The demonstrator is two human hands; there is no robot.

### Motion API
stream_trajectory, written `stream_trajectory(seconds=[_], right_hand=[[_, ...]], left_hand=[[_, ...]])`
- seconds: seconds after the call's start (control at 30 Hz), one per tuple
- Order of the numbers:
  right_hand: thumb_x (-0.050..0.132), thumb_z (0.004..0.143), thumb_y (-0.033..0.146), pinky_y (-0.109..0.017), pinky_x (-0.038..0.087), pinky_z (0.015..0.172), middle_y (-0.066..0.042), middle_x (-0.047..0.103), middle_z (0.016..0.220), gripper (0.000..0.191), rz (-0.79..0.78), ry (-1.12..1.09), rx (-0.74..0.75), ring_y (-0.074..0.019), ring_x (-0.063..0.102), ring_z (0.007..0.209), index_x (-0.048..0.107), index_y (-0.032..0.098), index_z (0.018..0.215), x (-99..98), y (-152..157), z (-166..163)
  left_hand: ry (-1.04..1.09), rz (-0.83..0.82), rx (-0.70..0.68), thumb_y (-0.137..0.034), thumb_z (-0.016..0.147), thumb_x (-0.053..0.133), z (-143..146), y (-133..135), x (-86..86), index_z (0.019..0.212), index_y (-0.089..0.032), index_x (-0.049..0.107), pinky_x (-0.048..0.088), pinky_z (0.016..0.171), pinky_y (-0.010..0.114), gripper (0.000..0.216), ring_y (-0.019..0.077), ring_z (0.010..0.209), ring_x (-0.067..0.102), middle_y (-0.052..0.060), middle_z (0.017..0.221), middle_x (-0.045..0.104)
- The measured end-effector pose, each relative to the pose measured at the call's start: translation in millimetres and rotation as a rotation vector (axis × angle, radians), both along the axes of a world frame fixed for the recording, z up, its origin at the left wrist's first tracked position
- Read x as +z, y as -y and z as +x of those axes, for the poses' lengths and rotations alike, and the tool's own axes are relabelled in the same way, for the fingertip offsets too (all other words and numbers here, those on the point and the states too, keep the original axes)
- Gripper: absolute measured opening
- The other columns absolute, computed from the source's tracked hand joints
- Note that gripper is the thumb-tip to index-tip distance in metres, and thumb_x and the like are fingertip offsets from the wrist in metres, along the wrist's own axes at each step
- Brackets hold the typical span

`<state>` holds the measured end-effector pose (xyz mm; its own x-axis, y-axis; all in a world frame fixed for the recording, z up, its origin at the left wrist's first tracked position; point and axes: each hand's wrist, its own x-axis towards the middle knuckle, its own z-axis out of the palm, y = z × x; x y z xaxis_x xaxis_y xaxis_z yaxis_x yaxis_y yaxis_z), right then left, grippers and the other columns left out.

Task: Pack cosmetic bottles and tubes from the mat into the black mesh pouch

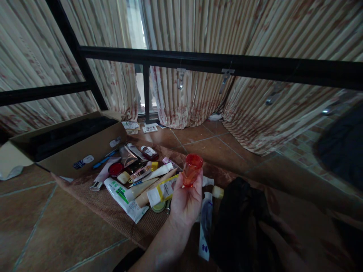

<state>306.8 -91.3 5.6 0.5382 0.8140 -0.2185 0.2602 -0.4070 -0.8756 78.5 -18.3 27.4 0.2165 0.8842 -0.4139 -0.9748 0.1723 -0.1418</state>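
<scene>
My left hand [187, 200] is raised in the middle of the view, palm up, with its fingers closed around a small see-through red cup [193, 170]. At the lower right is a black plastic bag [238, 223]. My right hand [272, 232], dim and partly hidden by the bag, grips its side. Left of the red cup lies a pile of tubes and cosmetics, among them a white and green tube [124, 198], a yellow and white packet [163, 190] and a red round lid [116, 169]. A white tube [205, 226] lies between my left hand and the bag.
A cardboard box [85, 151] with dark contents stands open at the left. The pile rests on a brown woven mat [93, 206] over floor tiles. Beyond are a black metal rail [184, 58], long striped curtains [195, 34] and papers [149, 128] on the floor.
</scene>
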Motion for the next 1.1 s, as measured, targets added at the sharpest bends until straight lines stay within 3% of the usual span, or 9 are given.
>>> stream_trajectory(seconds=[0.27, 0.47, 0.63, 0.9, 1.1], right_hand=[[0.067, 0.069, 0.048, -0.040, 0.059, 0.071, -0.007, 0.077, 0.095, 0.050, 0.016, -0.023, 0.021, -0.0338, 0.071, 0.093, 0.073, 0.022, 0.111, -2.3, 2, 0], [0.067, 0.064, 0.057, -0.040, 0.058, 0.074, -0.007, 0.077, 0.103, 0.054, -0.079, 0.002, -0.014, -0.0352, 0.069, 0.099, 0.073, 0.023, 0.107, 3.4, 0, -1], [0.065, 0.067, 0.055, -0.039, 0.056, 0.079, -0.006, 0.077, 0.103, 0.052, -0.035, -0.012, 0.008, -0.0341, 0.068, 0.102, 0.073, 0.024, 0.107, 4.6, -1, -2], [0.068, 0.067, 0.045, -0.039, 0.059, 0.068, -0.007, 0.078, 0.086, 0.046, -0.006, -0.060, 0.030, -0.0328, 0.072, 0.084, 0.073, 0.022, 0.107, 7.7, 0, -4], [0.069, 0.066, 0.045, -0.039, 0.058, 0.071, -0.005, 0.078, 0.088, 0.044, 0.011, -0.023, -0.002, -0.0325, 0.072, 0.087, 0.074, 0.023, 0.104, 1.9, 1, -2]], left_hand=[[0.049, 0.058, -0.048, -0.039, 0.104, 0.027, -5, 1, -1.9, 0.129, -0.007, 0.059, 0.058, 0.076, 0.017, 0.052, 0.0157, 0.092, 0.073, 0.014, 0.097, 0.075], [0.020, 0.136, -0.080, -0.040, 0.103, 0.030, -6, 4, -6.1, 0.123, -0.009, 0.062, 0.057, 0.076, 0.017, 0.049, 0.0147, 0.088, 0.073, 0.011, 0.089, 0.076], [0.020, 0.165, -0.099, -0.037, 0.103, 0.034, -4, 6, -8.3, 0.114, -0.010, 0.066, 0.057, 0.073, 0.018, 0.044, 0.0137, 0.084, 0.073, 0.010, 0.089, 0.076], [0.001, 0.143, -0.140, -0.030, 0.100, 0.041, -4, 9, -2.7, 0.094, -0.011, 0.068, 0.057, 0.067, 0.018, 0.033, 0.0123, 0.077, 0.072, 0.007, 0.083, 0.075], [-0.008, 0.151, -0.171, -0.031, 0.099, 0.043, -5, 10, -3.3, 0.088, -0.011, 0.068, 0.056, 0.066, 0.018, 0.033, 0.0127, 0.077, 0.072, 0.008, 0.085, 0.075]])
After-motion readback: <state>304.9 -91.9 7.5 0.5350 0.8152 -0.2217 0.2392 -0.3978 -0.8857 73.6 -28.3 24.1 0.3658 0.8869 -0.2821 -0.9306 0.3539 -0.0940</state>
